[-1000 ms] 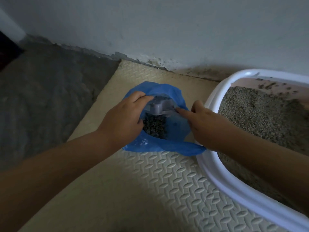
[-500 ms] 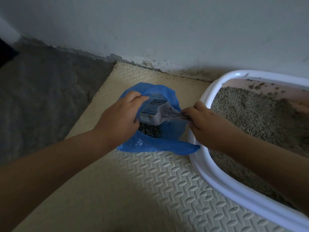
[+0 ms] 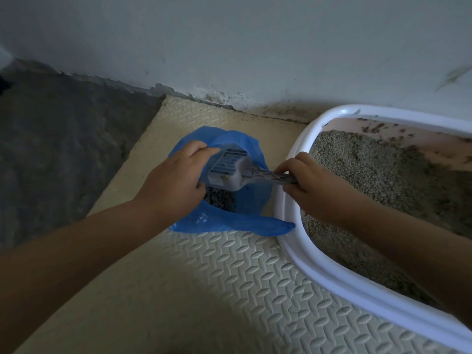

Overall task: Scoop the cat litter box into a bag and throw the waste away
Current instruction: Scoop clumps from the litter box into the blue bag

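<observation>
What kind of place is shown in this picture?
Probably a cat's toilet corner on a home floor: a white litter box holding grey litter stands on a cream foam mat beside a scuffed wall.

Grips the blue bag [image 3: 229,222] rim with curled left hand [image 3: 176,180]; holds the litter scoop [image 3: 231,166] by its handle in right hand [image 3: 315,186].
</observation>
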A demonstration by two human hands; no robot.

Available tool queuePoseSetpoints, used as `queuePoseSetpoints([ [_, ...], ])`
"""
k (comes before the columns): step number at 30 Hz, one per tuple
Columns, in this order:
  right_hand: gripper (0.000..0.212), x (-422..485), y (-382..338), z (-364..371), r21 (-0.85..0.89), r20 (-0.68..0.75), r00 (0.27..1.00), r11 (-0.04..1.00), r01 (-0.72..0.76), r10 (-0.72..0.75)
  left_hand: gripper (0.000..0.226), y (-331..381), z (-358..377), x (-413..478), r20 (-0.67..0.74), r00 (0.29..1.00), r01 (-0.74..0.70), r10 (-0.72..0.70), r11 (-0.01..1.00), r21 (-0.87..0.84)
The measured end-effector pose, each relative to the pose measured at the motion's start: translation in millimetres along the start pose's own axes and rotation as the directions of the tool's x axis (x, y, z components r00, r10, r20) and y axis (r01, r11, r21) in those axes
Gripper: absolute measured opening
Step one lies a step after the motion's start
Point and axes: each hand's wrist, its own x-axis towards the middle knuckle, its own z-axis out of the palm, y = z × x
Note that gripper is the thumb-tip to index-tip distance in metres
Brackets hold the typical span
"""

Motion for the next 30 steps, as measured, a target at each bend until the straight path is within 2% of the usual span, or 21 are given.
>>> queuePoseSetpoints([
  [5, 0.024, -24, 27, -30, 0.132, 0.104, 0.994, 0.991, -0.037, 0.023, 0.066, 6, 3, 5, 0.002, 1.000, 0.013, -0.013, 1.000, 0.005],
  [9, 0.024, -60, 53, -54, 0.329, 0.080, 0.990, 0.935, -0.134, 0.113, 0.068, 11, 6, 14, 0.027, 0.998, 0.048, -0.048, 0.999, 0.008],
  [12, 0.027, -92, 71, -63, 0.518, 0.055, 0.967, 0.821, -0.240, 0.248, 0.066, 19, 7, 21, 0.045, 0.998, 0.052, -0.052, 0.999, 0.007],
  [16, 0.021, -126, 87, -66, 0.692, 0.107, 0.885, 0.605, -0.393, 0.452, 0.062, 39, 13, 29, 0.084, 0.996, 0.025, -0.025, 1.000, 0.000],
  [17, 0.024, -132, 90, -65, 0.706, 0.128, 0.866, 0.569, -0.422, 0.483, 0.062, 43, 16, 30, 0.090, 0.996, 0.013, -0.013, 1.000, -0.002],
  [19, 0.043, -143, 97, -61, 0.703, 0.157, 0.846, 0.544, -0.458, 0.509, 0.061, 50, 22, 33, 0.107, 0.994, -0.005, 0.005, 1.000, -0.001],
  [23, 0.028, -155, 112, -51, 0.614, 0.225, 0.784, 0.541, -0.575, 0.579, 0.059, 61, 35, 36, 0.125, 0.991, -0.040, 0.041, 0.999, -0.011],
  [28, 0.023, -148, 116, -55, 0.638, 0.240, 0.761, 0.493, -0.591, 0.603, 0.054, 85, 45, 39, 0.140, 0.987, -0.072, 0.084, 0.993, -0.094],
  [30, 0.022, -140, 118, -55, 0.594, 0.230, 0.758, 0.529, -0.606, 0.611, 0.050, 97, 48, 38, 0.144, 0.983, -0.098, 0.114, 0.989, -0.112],
])
